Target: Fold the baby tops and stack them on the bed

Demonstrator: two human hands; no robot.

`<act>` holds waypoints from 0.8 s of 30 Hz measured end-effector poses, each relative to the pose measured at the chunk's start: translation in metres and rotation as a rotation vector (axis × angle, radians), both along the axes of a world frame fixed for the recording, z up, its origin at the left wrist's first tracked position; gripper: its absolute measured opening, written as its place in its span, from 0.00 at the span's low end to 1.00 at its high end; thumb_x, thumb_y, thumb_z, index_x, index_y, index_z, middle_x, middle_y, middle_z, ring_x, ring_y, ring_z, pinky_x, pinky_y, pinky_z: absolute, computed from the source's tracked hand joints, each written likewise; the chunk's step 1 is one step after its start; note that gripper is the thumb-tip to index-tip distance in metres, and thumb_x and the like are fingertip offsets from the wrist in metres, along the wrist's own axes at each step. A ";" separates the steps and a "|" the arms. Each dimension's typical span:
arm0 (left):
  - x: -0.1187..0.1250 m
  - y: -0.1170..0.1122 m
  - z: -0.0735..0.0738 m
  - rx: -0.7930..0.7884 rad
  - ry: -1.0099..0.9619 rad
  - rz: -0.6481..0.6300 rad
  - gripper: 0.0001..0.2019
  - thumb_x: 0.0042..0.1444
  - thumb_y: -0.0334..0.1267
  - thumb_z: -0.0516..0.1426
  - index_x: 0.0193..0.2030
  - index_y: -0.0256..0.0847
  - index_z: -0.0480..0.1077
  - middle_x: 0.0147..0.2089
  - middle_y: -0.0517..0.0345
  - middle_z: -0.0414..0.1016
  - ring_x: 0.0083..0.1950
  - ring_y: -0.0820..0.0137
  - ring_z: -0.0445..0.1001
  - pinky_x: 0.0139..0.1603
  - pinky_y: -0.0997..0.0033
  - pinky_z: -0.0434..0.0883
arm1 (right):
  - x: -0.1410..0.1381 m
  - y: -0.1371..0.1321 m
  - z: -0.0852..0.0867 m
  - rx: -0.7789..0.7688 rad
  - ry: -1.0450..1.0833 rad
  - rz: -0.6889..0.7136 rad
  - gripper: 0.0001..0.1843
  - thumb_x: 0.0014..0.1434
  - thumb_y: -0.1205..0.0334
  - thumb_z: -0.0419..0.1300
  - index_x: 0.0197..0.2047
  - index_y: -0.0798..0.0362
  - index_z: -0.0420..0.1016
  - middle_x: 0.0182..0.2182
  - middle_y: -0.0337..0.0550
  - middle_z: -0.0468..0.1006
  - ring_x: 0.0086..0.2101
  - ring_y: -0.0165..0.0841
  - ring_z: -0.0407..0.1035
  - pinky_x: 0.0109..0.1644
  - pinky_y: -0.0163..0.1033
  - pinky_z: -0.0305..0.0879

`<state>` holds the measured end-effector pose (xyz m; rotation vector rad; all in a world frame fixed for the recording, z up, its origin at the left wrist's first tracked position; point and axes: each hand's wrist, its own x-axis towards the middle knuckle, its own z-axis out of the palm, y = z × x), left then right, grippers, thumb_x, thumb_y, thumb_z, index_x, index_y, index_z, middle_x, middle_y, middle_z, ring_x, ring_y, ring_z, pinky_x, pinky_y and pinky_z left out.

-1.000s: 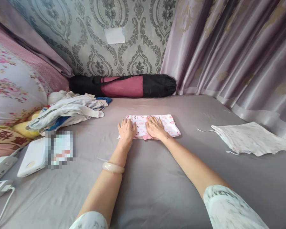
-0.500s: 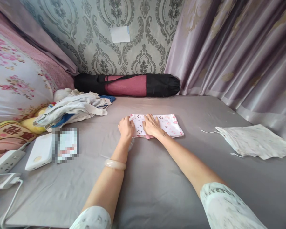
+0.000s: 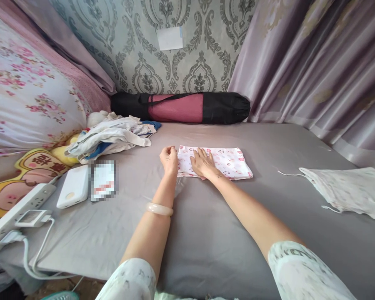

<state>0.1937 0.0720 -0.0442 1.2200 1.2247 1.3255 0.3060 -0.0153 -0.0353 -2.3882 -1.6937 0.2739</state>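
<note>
The left hand (image 3: 169, 158) has slid off the folded cloth (image 3: 228, 162) to its left edge and curls shut, seeming to pinch it, while the open right hand (image 3: 203, 163) stays flat on the cloth on the grey bed (image 3: 206, 233).

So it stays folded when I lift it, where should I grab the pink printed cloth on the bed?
Probably the near long edge: the folded cloth lies flat, so come in low from your side and pinch all layers right of the right hand.
</note>
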 end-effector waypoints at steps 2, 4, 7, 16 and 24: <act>0.000 0.000 0.003 -0.020 -0.072 0.005 0.09 0.54 0.36 0.53 0.38 0.37 0.73 0.33 0.55 0.77 0.38 0.69 0.77 0.43 0.70 0.71 | -0.001 0.001 0.001 -0.003 0.002 0.001 0.33 0.70 0.53 0.35 0.71 0.61 0.52 0.72 0.54 0.47 0.70 0.44 0.39 0.70 0.58 0.33; 0.000 -0.002 0.007 -0.050 -0.124 0.017 0.08 0.54 0.34 0.54 0.37 0.36 0.73 0.32 0.56 0.76 0.37 0.70 0.76 0.42 0.71 0.71 | -0.004 0.003 0.003 0.011 0.002 0.005 0.32 0.70 0.54 0.35 0.71 0.62 0.53 0.71 0.56 0.48 0.70 0.45 0.40 0.70 0.59 0.34; -0.002 -0.005 0.015 -0.105 -0.169 0.033 0.07 0.54 0.33 0.54 0.36 0.36 0.73 0.32 0.57 0.75 0.33 0.72 0.74 0.37 0.73 0.70 | -0.011 0.009 0.006 0.050 0.000 0.023 0.31 0.70 0.56 0.36 0.70 0.62 0.54 0.71 0.56 0.50 0.69 0.45 0.41 0.70 0.59 0.36; -0.005 -0.004 0.020 -0.158 -0.249 0.071 0.05 0.53 0.31 0.55 0.34 0.36 0.72 0.31 0.57 0.73 0.33 0.73 0.73 0.36 0.73 0.69 | -0.032 0.023 0.005 0.031 0.014 0.060 0.32 0.70 0.54 0.36 0.71 0.60 0.51 0.72 0.53 0.47 0.70 0.42 0.39 0.71 0.55 0.34; -0.007 -0.002 0.018 -0.144 -0.254 0.078 0.05 0.53 0.31 0.55 0.35 0.37 0.72 0.31 0.58 0.73 0.34 0.73 0.74 0.36 0.74 0.69 | -0.033 0.023 0.003 -0.013 0.011 0.058 0.33 0.70 0.53 0.35 0.72 0.60 0.50 0.72 0.52 0.45 0.70 0.41 0.39 0.71 0.55 0.34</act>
